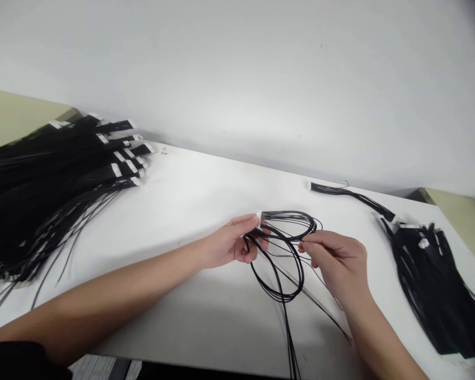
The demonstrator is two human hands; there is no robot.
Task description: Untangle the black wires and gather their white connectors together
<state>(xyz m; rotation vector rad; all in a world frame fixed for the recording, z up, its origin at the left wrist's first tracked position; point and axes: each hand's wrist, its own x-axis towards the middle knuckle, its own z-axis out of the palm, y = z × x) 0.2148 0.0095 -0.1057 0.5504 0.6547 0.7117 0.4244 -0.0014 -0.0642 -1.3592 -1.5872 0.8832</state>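
In the middle of the head view, my left hand [239,238] is closed on a black wire harness [288,293]. A small white connector [259,218] shows at its fingertips. The harness's wires bend into two loops, and their loose ends hang down past the table's front edge. To the right of the loops, my right hand [334,258] is closed in a pinch at the thin wires. Which wire lies between its fingertips, if any, is too small to make out.
A large heap of black harnesses with white connectors [43,184] covers the left of the white table [206,184]. Another black pile [439,290] lies at the right, with a single harness [352,194] behind it. A white wall [237,95] rises along the back.
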